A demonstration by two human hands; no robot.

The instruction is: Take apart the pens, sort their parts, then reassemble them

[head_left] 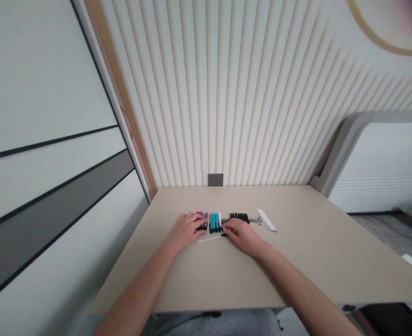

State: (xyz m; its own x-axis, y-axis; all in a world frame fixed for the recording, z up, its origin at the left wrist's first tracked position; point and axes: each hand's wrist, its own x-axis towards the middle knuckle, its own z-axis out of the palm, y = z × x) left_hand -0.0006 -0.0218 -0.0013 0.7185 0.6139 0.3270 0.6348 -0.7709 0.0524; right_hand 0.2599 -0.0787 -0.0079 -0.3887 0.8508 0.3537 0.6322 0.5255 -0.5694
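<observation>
On the beige table (297, 261) lies a row of small pen parts. My left hand (186, 230) rests palm down with curled fingers over the red and black pieces (202, 215) at the row's left end. My right hand (242, 234) pinches the dark end of a thin white refill (210, 239) that lies flat in front of the row. Between my hands sit blue barrels (214, 222). Black caps (239, 216) lie just behind my right hand.
A few white strips (266, 219) and a small metal spring or chain (256, 220) lie to the right of the row. A grey wall socket (215, 179) sits above the table's far edge. A white cabinet (381, 163) stands at the right.
</observation>
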